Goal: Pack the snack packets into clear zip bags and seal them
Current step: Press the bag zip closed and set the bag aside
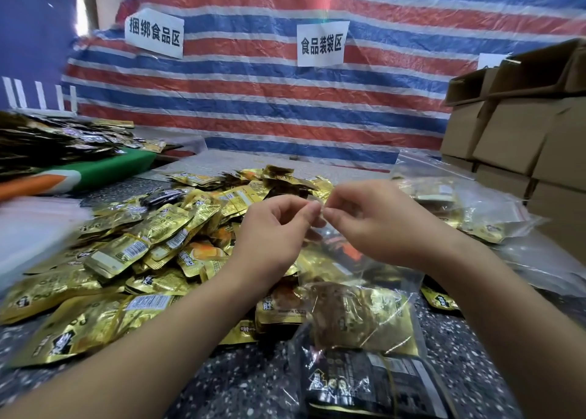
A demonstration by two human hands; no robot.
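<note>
Clear zip bag [355, 292] top pinched by left hand [276, 225] and right hand [374, 222].

Makeshift food-packing workroom, striped red, white and blue tarpaulin [285, 101] as back wall, paper signs [322, 43] with printed Chinese zone labels taped to it, stacked cardboard boxes [513, 127] at right, heap of gold snack packets [142, 244] across a speckled table [241, 383]

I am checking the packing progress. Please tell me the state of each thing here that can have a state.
Left hand: pinching the bag's top edge.
Right hand: pinching the same edge.
Zip bag: filled with packets; sealed or not, cannot tell.
Gold packets: loose in a pile.
Filled bags: laid aside on the right.
Boxes: stacked, top ones open.
</note>
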